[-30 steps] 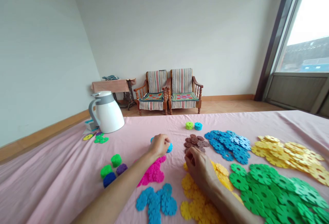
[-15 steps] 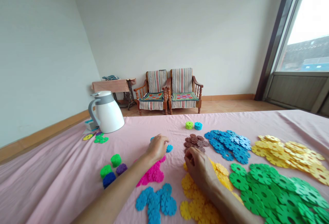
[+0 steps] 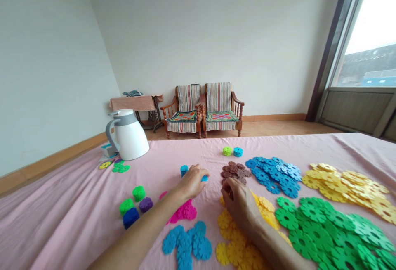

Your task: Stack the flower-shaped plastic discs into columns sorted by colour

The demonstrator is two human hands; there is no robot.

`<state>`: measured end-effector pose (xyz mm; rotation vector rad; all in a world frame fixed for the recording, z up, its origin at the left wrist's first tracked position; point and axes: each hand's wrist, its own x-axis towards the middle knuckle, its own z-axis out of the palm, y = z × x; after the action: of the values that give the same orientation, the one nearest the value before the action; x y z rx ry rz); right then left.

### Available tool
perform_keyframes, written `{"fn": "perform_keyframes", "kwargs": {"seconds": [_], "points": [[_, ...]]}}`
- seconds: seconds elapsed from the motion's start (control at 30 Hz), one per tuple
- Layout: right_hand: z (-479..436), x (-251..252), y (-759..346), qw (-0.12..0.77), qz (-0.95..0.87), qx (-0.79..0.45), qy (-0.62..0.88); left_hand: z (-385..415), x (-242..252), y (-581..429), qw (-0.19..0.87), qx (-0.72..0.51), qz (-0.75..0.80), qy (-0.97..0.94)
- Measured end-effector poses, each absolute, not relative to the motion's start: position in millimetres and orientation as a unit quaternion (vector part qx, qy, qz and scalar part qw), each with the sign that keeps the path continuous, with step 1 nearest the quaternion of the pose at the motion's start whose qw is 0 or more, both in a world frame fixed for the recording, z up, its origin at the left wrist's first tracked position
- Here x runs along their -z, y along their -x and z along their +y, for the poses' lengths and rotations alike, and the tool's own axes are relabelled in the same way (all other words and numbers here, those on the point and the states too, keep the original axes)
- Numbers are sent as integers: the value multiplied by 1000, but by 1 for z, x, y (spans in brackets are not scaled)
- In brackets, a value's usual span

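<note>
My left hand [image 3: 194,182] is over the middle of the table, its fingers curled down on a small blue notched disc [image 3: 204,178]. A short blue stack of discs [image 3: 184,170] stands just behind that hand. Beneath the left wrist lies a pile of pink discs [image 3: 186,211], partly covered by the forearm. My right hand [image 3: 239,199] is closed, thumb and fingers together, above the edge of the yellow-orange discs [image 3: 236,251]. Whatever is between its fingers is hidden. Right behind its knuckles are brown discs [image 3: 235,171].
Blue [image 3: 276,175], pale yellow [image 3: 343,183] and green [image 3: 321,228] disc piles spread to the right. Light blue discs [image 3: 185,243] lie in front. Green, purple and navy stacks [image 3: 130,218] stand left, with a white jug [image 3: 131,138] behind. Two small stacks [image 3: 227,151] stand farther back.
My left hand has moved slightly right, away from the blue stack and onto the single blue disc. My right hand stays in about the same place, still closed.
</note>
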<state>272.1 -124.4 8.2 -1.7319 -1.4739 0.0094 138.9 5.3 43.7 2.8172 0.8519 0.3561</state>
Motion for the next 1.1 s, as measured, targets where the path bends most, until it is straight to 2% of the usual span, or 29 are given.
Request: {"fn": "perform_keyframes", "kwargs": {"seconds": [0.67,0.8,0.97,1.1], "points": [[-130,-19,-265,423,-601,-47,676,0,-52,-128,108,-187,277,-936],[-142,-34,-244,386,-674,-85,624,-14,-64,-106,122,-241,275,-923],[-155,-49,-221,298,-747,-137,579,-32,-56,-77,141,-283,291,-903],[-160,-51,-216,293,-735,-164,588,-45,-45,-62,149,-313,288,-893]]}}
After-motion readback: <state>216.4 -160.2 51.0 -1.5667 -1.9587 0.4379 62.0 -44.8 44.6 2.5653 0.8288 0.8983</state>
